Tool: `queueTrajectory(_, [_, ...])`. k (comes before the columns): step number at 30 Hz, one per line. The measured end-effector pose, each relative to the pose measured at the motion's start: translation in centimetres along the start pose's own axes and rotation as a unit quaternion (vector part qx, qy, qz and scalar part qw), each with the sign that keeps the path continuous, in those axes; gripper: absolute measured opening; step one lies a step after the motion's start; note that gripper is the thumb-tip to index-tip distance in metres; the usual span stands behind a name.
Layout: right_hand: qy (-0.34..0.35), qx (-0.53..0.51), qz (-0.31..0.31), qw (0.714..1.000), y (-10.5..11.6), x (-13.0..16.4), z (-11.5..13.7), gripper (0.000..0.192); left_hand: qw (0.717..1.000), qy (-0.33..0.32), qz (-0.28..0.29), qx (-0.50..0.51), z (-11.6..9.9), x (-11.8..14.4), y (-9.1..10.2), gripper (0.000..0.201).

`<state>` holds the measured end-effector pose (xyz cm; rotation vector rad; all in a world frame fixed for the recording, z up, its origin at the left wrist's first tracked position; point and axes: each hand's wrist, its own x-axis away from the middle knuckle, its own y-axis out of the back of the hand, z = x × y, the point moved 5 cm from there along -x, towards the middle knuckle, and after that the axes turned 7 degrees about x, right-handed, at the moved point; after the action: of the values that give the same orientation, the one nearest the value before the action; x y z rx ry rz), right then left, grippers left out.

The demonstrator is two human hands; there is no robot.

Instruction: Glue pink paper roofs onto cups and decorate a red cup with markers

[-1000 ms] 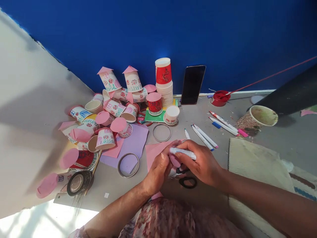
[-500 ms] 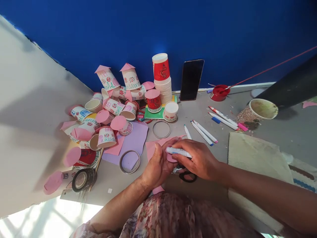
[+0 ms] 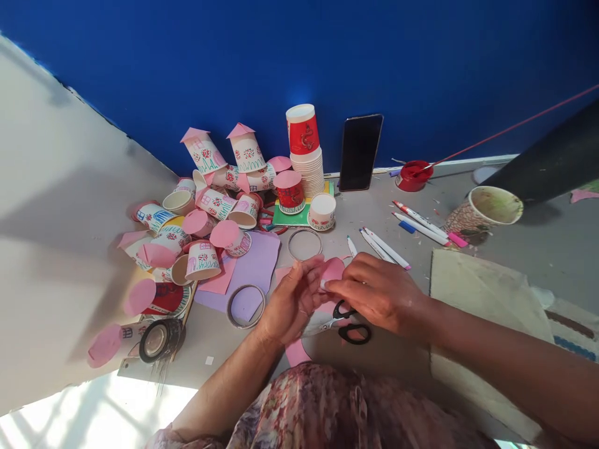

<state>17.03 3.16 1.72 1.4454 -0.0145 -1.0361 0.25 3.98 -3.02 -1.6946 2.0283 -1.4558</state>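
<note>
Hands have shifted since half a second ago: we now see our left hand (image 3: 291, 299) and right hand (image 3: 374, 292) meeting over a small pink paper circle (image 3: 333, 272), which stands more upright between the fingertips than before, just above the pink sheet (image 3: 283, 275) on the desk (image 3: 515, 249). Our left hand has opened out, its fingers loosely spread and only the tips touching the circle's left edge. Our right hand is curled, thumb and forefinger pinching the circle's lower right edge. The white glue stick that lay across our right fingers a second ago is almost hidden now; only a small white bit shows beside the circle, and we cannot tell for sure whether the hand still grips it. The black-handled scissors (image 3: 350, 323) lie on the desk just under our right hand, more exposed than before. The metal ring (image 3: 305, 244), the markers (image 3: 384, 247) and the heap of decorated paper cups (image 3: 206, 212) lie where they lay.
</note>
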Motion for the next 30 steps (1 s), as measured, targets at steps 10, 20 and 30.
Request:
queueTrajectory(10, [0.067, 0.014, 0.028, 0.997, -0.4, 0.0, 0.3, 0.024, 0.999, 0.03, -0.004, -0.02, 0.2, 0.3, -1.1, 0.045])
queueTrajectory(20, [0.011, 0.037, 0.017, 0.999, -0.2, 0.2, 0.1, 0.022, 0.996, 0.034, -0.016, 0.083, 0.3, -0.4, -0.1, 0.026])
queueTrajectory(30, [-0.012, 0.113, 0.02, 0.993, -0.2, -0.1, 0.1, 0.013, 0.997, -0.001, -0.004, 0.072, 0.8, 0.2, -0.7, 0.031])
